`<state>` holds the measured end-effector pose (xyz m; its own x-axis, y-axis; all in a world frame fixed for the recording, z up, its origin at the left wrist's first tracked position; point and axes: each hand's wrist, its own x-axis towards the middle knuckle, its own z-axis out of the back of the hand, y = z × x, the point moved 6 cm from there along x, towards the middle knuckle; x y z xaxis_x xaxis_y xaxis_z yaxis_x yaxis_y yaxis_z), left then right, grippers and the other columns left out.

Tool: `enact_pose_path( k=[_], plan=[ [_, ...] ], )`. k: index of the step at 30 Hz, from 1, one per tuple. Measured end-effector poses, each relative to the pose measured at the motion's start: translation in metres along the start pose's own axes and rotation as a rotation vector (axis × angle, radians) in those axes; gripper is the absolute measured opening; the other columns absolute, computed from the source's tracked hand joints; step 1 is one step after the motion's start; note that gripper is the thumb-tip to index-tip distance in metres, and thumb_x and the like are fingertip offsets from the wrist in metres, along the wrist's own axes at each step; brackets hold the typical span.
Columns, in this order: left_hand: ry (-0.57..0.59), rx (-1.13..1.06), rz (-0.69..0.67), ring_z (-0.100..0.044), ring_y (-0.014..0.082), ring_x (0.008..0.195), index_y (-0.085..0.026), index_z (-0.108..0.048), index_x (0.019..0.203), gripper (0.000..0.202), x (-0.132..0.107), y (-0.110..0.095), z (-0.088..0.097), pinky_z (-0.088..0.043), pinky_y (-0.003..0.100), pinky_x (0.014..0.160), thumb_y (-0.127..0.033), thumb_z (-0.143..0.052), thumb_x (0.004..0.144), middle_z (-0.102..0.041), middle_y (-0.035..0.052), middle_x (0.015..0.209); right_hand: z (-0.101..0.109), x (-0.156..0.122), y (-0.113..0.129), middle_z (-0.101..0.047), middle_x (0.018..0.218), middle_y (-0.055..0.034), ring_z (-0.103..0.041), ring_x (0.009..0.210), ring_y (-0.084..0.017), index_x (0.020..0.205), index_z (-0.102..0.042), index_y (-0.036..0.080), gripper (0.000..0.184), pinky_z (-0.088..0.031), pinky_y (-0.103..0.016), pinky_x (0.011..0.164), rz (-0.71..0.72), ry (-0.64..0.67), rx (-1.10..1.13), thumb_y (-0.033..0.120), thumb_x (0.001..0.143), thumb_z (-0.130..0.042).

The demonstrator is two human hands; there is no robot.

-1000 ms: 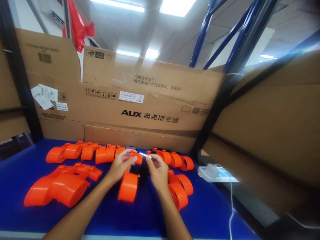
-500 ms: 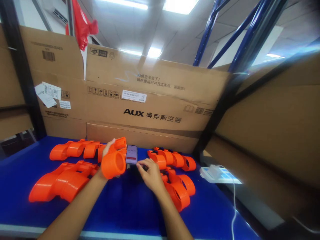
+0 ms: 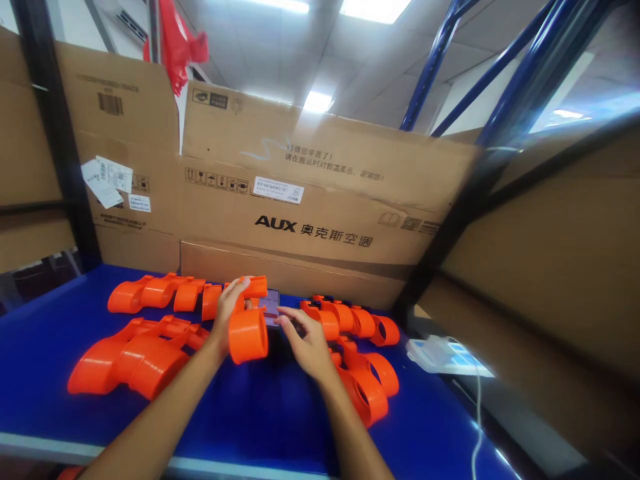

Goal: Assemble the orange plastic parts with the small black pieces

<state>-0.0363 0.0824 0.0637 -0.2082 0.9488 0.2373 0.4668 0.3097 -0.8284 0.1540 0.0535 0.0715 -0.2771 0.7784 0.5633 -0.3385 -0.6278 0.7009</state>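
The left hand (image 3: 227, 317) grips an orange ringed plastic part (image 3: 249, 335) above the blue tabletop (image 3: 293, 427); the right hand's (image 3: 309, 343) fingertips bunch nearby, contents unclear. This looks like two-handed handling; the next move calls for steadiness.

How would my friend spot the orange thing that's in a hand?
Below the big AUX cardboard lies a blue tabletop. Near the middle, the left hand holds the orange part. It's the only one held; other orange pieces rest on the tabletop.

Single head view, close over blue table (image 3: 270, 420), facing forward to cardboard panel (image 3: 320, 207).
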Motion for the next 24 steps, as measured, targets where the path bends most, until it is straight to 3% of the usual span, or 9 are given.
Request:
enact_pose_path(
  k=[4,7,10,14,18,20,24],
  plan=[
    [-0.148,0.037,-0.131,-0.049,0.0092,0.044,-0.021,-0.06,0.106,0.047,-0.004,0.0,0.002,-0.039,0.021,0.046,-0.053,-0.075,0.075,-0.057,-0.0061,0.06,0.002,-0.011,0.021,-0.07,0.118,-0.0101,-0.065,0.087,-0.023,0.14,-0.055,0.023,0.055,-0.052,-0.034,0.076,0.117,0.037,0.123,0.047,0.091,-0.059],
    [-0.19,0.065,-0.21,-0.061,0.0121,0.059,-0.023,-0.057,0.113,0.049,-0.007,-0.003,0.001,-0.045,0.021,0.053,-0.05,-0.075,0.077,-0.067,-0.0004,0.08,-0.002,-0.018,0.03,-0.066,0.126,-0.0112,-0.064,0.087,-0.025,0.141,-0.055,0.025,0.068,-0.052,-0.034,0.072,0.141,0.012,0.011,0.046,0.079,-0.074],
    [-0.163,0.081,-0.206,-0.068,0.0162,0.078,-0.024,-0.056,0.118,0.053,-0.006,0.0,-0.001,-0.052,0.023,0.065,-0.051,-0.076,0.077,-0.071,0.006,0.1,-0.002,-0.019,0.026,-0.071,0.107,-0.0097,-0.063,0.076,-0.022,0.139,-0.058,0.026,0.063,-0.052,-0.033,0.066,0.099,-0.095,-0.085,0.041,0.08,-0.074],
    [-0.071,0.063,-0.06,-0.067,0.0194,0.077,-0.023,-0.055,0.131,0.064,-0.002,0.013,-0.004,-0.053,0.026,0.057,-0.064,-0.062,0.083,-0.071,0.0122,0.111,0.013,-0.013,0.006,-0.068,0.077,-0.0034,-0.053,0.055,-0.016,0.135,-0.062,0.02,0.059,-0.047,-0.029,0.054,-0.005,-0.261,-0.107,0.043,0.082,-0.071],
    [-0.055,0.044,-0.015,-0.066,0.021,0.086,-0.022,-0.061,0.125,0.058,-0.001,0.015,-0.004,-0.054,0.026,0.059,-0.064,-0.059,0.085,-0.071,0.0146,0.118,0.044,-0.001,-0.006,-0.07,0.076,-0.0061,-0.058,0.055,-0.017,0.131,-0.062,0.011,0.059,-0.048,-0.029,0.056,-0.142,-0.425,-0.282,0.05,0.086,-0.063],
    [-0.041,0.056,0.005,-0.065,0.0193,0.081,-0.02,-0.064,0.117,0.053,-0.002,0.014,-0.005,-0.053,0.025,0.057,-0.06,-0.062,0.084,-0.073,0.0132,0.109,0.052,0.009,-0.007,-0.072,0.078,-0.0097,-0.064,0.063,-0.022,0.126,-0.065,0.009,0.058,-0.049,-0.032,0.064,-0.22,-0.399,-0.488,0.052,0.087,-0.06],
    [-0.023,0.045,0.001,-0.064,0.0173,0.075,-0.018,-0.066,0.106,0.045,-0.004,0.011,-0.007,-0.049,0.021,0.052,-0.054,-0.068,0.079,-0.073,0.0104,0.095,0.045,0.03,-0.009,-0.075,0.089,-0.0173,-0.07,0.086,-0.031,0.109,-0.072,0.012,0.046,-0.047,-0.034,0.075,-0.312,-0.188,-0.811,0.05,0.091,-0.054]
  ],
)
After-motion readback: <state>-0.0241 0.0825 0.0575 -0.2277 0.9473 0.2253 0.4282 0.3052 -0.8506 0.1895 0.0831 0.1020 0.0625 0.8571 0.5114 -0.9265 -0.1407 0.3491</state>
